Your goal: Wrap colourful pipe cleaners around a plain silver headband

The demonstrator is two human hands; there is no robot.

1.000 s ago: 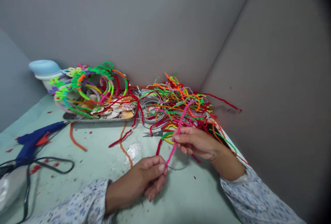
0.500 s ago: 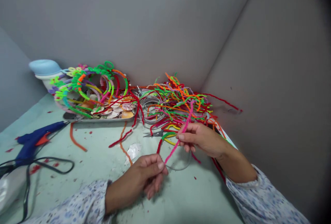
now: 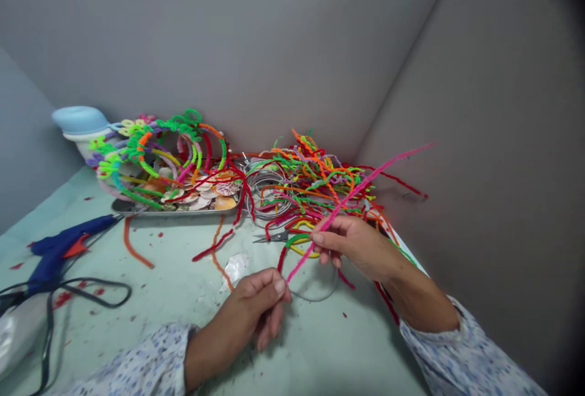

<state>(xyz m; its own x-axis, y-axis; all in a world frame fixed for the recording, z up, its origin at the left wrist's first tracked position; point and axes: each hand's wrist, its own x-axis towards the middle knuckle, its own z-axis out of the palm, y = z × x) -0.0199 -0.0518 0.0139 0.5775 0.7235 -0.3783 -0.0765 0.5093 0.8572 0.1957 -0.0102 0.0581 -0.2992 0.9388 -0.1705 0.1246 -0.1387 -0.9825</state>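
A long pink pipe cleaner (image 3: 361, 186) slants up to the right above the table, its far end in front of the grey wall. My left hand (image 3: 262, 301) pinches its lower end between thumb and index finger. Higher up, my right hand (image 3: 345, 243) grips it between thumb and fingers. Scissors (image 3: 274, 237) with yellow handles lie behind my right hand, partly covered by red and green pipe cleaners. A thin grey wire ring (image 3: 315, 300) rests on the table under the hands.
A metal tray (image 3: 183, 212) holds shells and colourful headbands (image 3: 148, 170). Beside it are a wire coil (image 3: 269, 198) and a heap of pipe cleaners (image 3: 320, 167). At the left lie a blue glue gun (image 3: 59, 250) with a black cable and a blue-lidded bottle (image 3: 82, 122).
The pink pipe cleaner's upper part, which pointed up over the heap, now reaches far to the right. My left hand has shifted slightly left.
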